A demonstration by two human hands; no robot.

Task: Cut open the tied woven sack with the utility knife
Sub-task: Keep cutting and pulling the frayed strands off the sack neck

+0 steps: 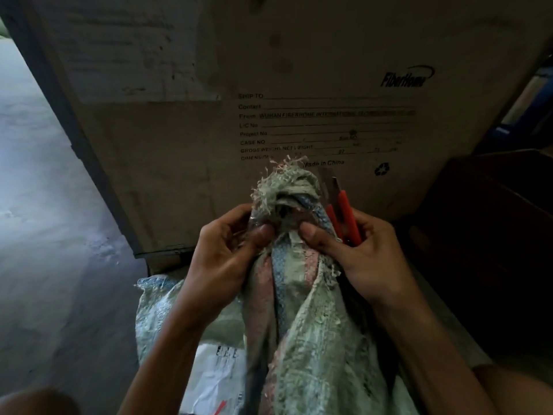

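Both hands pinch sack (299, 295) neck; right hand (356, 253) holds knife (344, 214).

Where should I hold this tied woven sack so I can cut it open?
Grip the woven sack by its gathered neck, just under the knot, with the left hand from the left: the neck stands upright and narrow, and the right hand holds the utility knife on its right side.

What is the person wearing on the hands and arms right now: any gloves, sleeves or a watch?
Nothing that shows. The left hand and right hand are bare, with no gloves and no rings visible. The left forearm and right forearm are bare too: no sleeves, watch or wristband in view.
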